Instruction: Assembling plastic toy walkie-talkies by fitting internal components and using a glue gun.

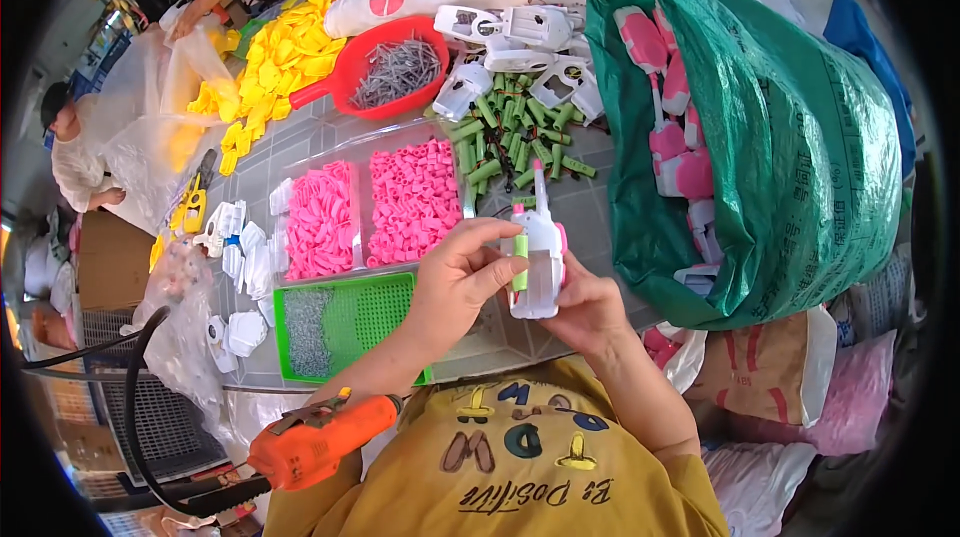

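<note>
In front of my chest, my right hand (592,309) is closed around a white plastic toy housing (545,287) with a slim pink-tipped end pointing away from me. My left hand (460,282) pinches a green cylindrical battery (520,259) between thumb and fingers, against the left side of the housing's hollow. Whether the battery sits inside or just on the edge, I cannot tell. Just beyond lies a heap of similar green batteries with thin wires (515,132). White housings (520,29) are piled behind them.
Pink small parts (410,202) fill clear trays left of centre. A green basket (345,327) holds tiny screws. Grey pins fill a red scoop (395,77); yellow pieces (290,47) lie beyond. An open green sack (770,157) stands right. An orange power tool (320,442) hangs lower left. Other people are nearby.
</note>
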